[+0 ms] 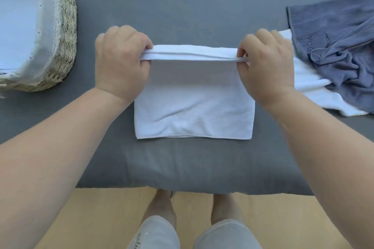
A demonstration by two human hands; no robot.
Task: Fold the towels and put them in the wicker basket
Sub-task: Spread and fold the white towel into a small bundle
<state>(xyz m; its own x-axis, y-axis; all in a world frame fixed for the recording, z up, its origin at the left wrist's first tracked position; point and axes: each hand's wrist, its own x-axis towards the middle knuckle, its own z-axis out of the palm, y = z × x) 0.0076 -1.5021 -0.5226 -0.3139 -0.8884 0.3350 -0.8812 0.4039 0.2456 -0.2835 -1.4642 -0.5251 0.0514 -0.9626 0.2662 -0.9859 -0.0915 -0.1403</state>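
Near the front edge of the bed (182, 168) lies the white towel (194, 103); left hand (121, 62) and right hand (267, 66) each pinch a far corner, lifting that edge taut (likely so the fold lands square).

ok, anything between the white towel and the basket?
Nothing visible. The left hand and right hand pinch the white towel at its far edge; only bare grey cover lies between it and the basket on the left.

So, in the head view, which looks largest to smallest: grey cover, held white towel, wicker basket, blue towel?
1. grey cover
2. white towel
3. wicker basket and blue towel: they look alike and the frame cuts both, so unranked.
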